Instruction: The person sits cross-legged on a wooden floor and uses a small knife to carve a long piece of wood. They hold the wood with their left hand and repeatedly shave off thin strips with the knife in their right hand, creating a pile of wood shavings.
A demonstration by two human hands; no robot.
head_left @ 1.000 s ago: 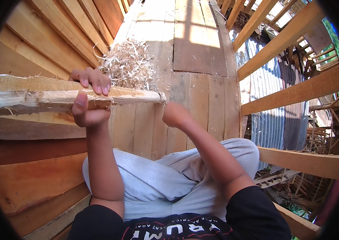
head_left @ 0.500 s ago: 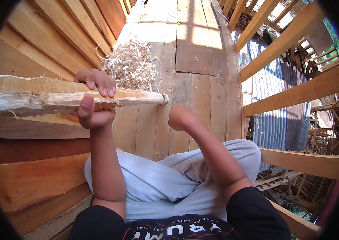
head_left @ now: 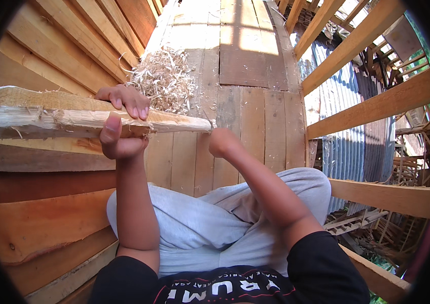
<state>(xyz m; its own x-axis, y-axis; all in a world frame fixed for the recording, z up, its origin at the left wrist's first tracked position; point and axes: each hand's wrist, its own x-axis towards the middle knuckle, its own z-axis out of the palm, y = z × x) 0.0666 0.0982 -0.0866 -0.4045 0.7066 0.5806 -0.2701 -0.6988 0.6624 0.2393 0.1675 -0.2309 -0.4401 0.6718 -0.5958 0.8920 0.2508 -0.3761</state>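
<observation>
A long, pale, rough-cut piece of wood (head_left: 37, 117) reaches in from the left and tapers to a narrow tip. My left hand (head_left: 123, 147) is wrapped around it from below, with the thumb on the near side and the fingertips over the top. At the tip, my right hand (head_left: 222, 143) is closed in a fist. A thin, dark, blade-like tool (head_left: 208, 119) shows just beyond that fist, against the end of the wood. It is seen nearly edge-on, and its handle is hidden in the fist.
Curly wood shavings (head_left: 167, 83) are heaped on the plank floor (head_left: 230, 111) past the wood. Stacked boards (head_left: 47, 228) line the left side. A timber railing (head_left: 377, 109) runs along the right, with corrugated metal sheets (head_left: 344, 147) beyond it. My crossed legs (head_left: 200, 218) are close below.
My right hand has moved slightly left and up, nearer the tip of the wood. My left hand keeps its grip, and the whole view has shifted a little.
</observation>
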